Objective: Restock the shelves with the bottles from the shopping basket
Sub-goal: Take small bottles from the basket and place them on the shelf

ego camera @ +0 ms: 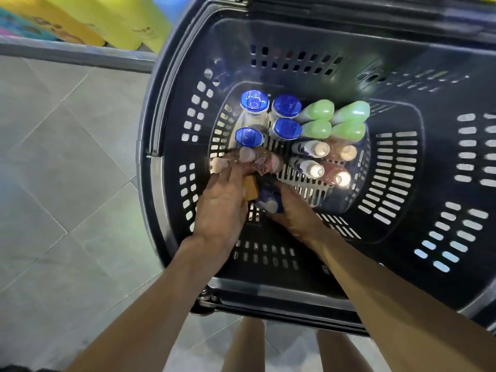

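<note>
A: Location of stock?
B: Inside dark slotted plastic shopping basket, on its floor. Four blue-capped white bottles at far left, four green rounded bottles just beside them, four slim pale-capped bottles nearer, all upright and packed close together.

A: Left hand?
B: Left hand inside basket, fingers curled over pinkish clear-wrapped bottles lying on their sides. Small tan block touching the thumb side.

A: Right hand?
B: Right hand gripping blurred purple-and-white bottle, low against near wall.

A: Obstructions and surroundings?
B: Near basket wall and both forearms across the approach. Grey tiled floor at left; grey shelf edge with yellow packages above it.
</note>
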`<state>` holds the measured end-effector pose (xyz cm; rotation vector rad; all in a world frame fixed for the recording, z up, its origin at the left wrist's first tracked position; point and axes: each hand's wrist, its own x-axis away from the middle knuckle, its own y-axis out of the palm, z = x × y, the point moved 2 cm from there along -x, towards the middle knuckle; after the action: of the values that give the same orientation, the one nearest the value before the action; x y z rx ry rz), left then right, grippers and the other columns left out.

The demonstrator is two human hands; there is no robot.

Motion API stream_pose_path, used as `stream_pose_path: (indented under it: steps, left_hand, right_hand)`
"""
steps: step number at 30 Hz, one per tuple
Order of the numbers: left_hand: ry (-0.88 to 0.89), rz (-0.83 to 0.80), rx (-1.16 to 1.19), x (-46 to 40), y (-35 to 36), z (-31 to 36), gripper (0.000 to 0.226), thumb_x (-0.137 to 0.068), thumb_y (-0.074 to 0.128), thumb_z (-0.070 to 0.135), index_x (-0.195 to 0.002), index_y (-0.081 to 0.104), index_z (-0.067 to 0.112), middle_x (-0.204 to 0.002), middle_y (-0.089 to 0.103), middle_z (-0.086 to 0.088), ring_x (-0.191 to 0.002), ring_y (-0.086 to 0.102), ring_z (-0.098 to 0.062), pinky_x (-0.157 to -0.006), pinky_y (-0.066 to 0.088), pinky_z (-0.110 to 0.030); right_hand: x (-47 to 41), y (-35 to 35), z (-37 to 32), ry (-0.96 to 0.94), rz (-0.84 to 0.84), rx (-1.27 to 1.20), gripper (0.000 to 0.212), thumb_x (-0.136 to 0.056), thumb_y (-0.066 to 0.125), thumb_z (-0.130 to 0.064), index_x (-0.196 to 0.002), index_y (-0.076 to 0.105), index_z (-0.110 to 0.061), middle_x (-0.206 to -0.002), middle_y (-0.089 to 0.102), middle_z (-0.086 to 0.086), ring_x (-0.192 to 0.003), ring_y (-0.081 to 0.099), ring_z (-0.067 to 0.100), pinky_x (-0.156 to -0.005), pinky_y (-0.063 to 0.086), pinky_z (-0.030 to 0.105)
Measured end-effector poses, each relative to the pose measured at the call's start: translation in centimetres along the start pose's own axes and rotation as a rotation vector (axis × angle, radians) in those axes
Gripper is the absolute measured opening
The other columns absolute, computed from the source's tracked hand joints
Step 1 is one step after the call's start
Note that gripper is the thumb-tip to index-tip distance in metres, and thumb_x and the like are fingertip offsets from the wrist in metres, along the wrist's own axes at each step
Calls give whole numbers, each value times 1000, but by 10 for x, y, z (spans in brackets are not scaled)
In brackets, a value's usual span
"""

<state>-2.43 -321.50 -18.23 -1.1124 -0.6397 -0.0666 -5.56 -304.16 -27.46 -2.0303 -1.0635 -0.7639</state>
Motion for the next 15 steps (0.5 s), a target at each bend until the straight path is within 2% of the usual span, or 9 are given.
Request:
stream_pose_path:
  steps: [4,7,9,13,15]
  left_hand:
    - [11,51,11,3,-4,7,67,-88,72,16,-146,39,10,-138,56,-8,-129,49,-24,-117,31,-31]
    - [-2,87,105,5,-8,11,63,-83,76,8,-140,47,13,-132,61,-5,-122,43,-15,-117,33,-34]
    - [-26,78,154,7,-6,9,62,-82,76,7,-138,50,17,-132,62,-1,-121,39,-11,-117,35,-37]
    - [-85,53,235,8,-7,10,62,-84,76,11,-138,50,25,-137,58,6,-128,42,-15,-116,37,-42]
    - [-101,69,284,8,-16,12,56,-84,78,18,-134,55,30,-132,60,11,-116,49,-15,-108,44,-37]
  right_hand:
    - [-3,3,1,1,34,-10,82,-79,79,-13,-148,37,-26,-144,52,0,-132,51,21,-113,43,47]
    - [-2,5,4,-8,88,-6,68,-81,77,-9,-138,46,-26,-135,56,-3,-127,52,20,-109,45,47]
    - [0,4,3,-10,96,6,59,-84,76,-12,-133,49,-29,-132,57,-4,-124,53,20,-107,46,47]
    - [8,-8,1,-11,118,-2,54,-83,77,-18,-131,57,-30,-125,62,-5,-120,57,21,-106,47,45]
    - [17,-21,-3,0,126,-4,55,-79,77,-21,-130,60,-32,-121,62,-7,-117,59,19,-105,47,42]
